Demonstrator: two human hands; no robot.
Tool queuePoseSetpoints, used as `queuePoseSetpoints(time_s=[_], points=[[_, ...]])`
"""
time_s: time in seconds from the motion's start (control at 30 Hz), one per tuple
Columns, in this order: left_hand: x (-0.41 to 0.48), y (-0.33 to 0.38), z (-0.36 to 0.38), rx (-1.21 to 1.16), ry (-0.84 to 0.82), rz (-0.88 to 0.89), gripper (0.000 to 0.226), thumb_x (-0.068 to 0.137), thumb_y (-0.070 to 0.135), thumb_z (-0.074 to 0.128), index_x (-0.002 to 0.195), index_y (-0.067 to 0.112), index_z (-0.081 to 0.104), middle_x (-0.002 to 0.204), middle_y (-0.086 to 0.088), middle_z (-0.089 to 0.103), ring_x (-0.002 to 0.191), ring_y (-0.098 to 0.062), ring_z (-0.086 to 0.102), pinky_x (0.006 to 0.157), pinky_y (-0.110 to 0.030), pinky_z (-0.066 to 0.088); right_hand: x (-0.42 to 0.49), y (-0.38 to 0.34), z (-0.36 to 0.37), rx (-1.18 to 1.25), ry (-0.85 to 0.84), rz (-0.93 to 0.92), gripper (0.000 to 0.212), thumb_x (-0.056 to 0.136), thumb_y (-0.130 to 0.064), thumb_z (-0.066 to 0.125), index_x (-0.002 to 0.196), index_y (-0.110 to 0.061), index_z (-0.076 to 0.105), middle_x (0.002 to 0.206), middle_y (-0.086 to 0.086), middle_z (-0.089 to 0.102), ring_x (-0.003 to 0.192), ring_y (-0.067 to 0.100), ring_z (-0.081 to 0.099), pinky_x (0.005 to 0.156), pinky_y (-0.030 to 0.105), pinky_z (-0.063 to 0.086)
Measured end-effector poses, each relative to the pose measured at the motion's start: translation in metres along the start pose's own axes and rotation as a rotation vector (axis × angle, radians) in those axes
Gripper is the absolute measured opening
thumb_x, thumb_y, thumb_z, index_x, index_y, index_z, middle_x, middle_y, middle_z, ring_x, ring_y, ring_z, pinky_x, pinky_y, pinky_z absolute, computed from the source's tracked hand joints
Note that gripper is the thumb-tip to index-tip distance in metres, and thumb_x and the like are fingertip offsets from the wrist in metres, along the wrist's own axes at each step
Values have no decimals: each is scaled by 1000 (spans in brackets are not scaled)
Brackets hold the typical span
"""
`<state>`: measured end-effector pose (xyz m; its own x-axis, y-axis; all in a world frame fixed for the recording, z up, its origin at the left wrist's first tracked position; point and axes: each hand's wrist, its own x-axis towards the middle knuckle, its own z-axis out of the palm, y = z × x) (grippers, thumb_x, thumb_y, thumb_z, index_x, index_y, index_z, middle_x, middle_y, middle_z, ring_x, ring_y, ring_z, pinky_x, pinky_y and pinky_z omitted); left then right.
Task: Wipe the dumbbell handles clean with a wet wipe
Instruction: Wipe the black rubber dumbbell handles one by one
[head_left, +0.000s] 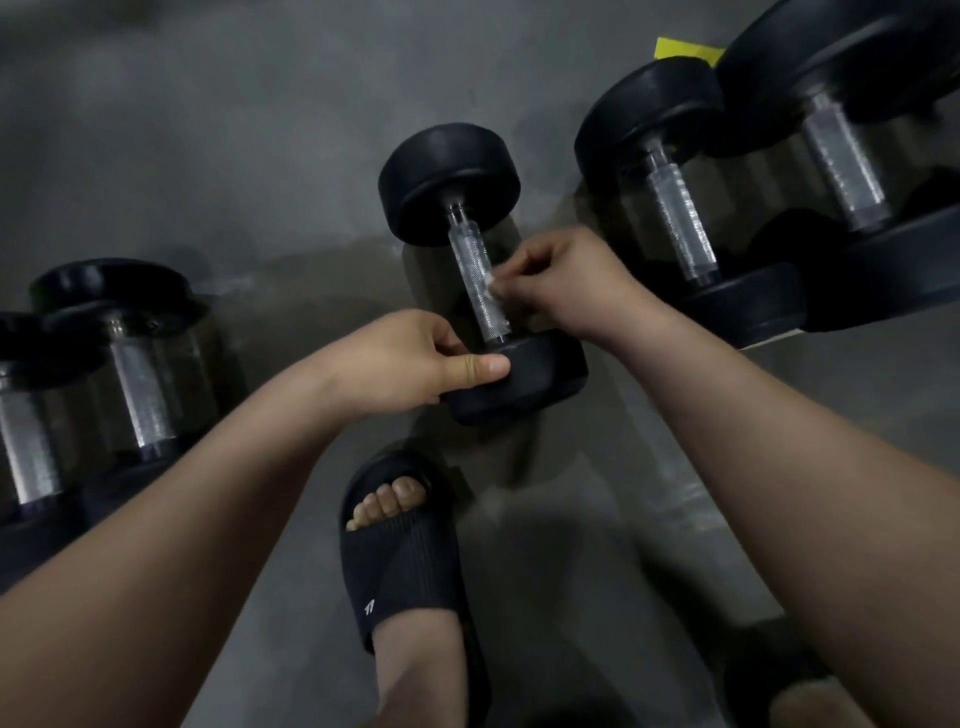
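So the left hand is doing the boring but important job here: its fingers are curled over the near black head of the middle dumbbell, thumb on top, pinning it to the floor. I'd hold that firm, because a round head like this looks like it'll roll as soon as you rub sideways.

The handle is knurled chrome and runs away from the camera to the far head. It's shiny, and I can't make out any obvious grime on it.

The wet wipe is bunched small and white, pinched in the fingers of the right hand and pressed against the right side of the bar, about midway along. My take: wrap the wipe around more of the bar, run it end to end, then roll the dumbbell a bit to reach the underside. Knurling probably traps sweat, so short scrubbing strokes should beat one long swipe.

The pair on the left and the pair on the right look untouched, though I can't tell for sure.
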<state>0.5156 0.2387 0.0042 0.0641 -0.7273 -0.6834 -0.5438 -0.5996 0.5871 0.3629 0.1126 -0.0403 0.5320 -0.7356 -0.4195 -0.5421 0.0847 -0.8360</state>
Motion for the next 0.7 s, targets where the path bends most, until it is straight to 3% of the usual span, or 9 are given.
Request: queuePoseSetpoints(time_s=[0.13, 0.23, 0.33, 0.47, 0.7], points=[[-2, -4, -1, 5, 31, -20, 50, 75, 64, 75, 87, 16, 73, 82, -2, 76, 78, -17, 72, 78, -39, 58, -6, 2, -2, -97, -59, -14, 6, 79, -14, 84, 81, -14, 78, 75, -1, 75, 69, 6, 67, 74, 29, 56], [-5, -5, 1, -32, 48, -42, 49, 73, 64, 76, 89, 17, 73, 84, 0, 76, 75, -9, 69, 73, -32, 55, 18, -9, 7, 29, 59, -56, 11, 79, -15, 83, 73, -21, 76, 78, 1, 76, 71, 12, 69, 77, 37, 58], [-6, -7, 4, -68, 57, -58, 48, 72, 65, 75, 93, 22, 72, 86, 6, 76, 82, -8, 71, 82, -35, 59, 31, -12, 15, 79, 153, -85, 7, 84, -17, 80, 80, -22, 76, 85, -5, 76, 79, 8, 70, 83, 31, 57], [-8, -14, 6, -95, 60, -61, 50, 74, 68, 76, 99, 25, 71, 93, 8, 74, 89, -8, 70, 88, -42, 58, 10, 4, 16, 27, 112, -83, 7, 83, -20, 80, 90, -18, 80, 90, -8, 77, 88, 5, 72, 89, 34, 57], [-16, -10, 14, -99, 125, -121, 44, 77, 65, 73, 103, 29, 68, 97, 11, 72, 91, -4, 67, 88, -36, 56, 38, -15, 24, -103, 234, -230, 6, 88, -28, 74, 90, -26, 79, 86, -11, 65, 82, 1, 63, 76, 8, 44]])
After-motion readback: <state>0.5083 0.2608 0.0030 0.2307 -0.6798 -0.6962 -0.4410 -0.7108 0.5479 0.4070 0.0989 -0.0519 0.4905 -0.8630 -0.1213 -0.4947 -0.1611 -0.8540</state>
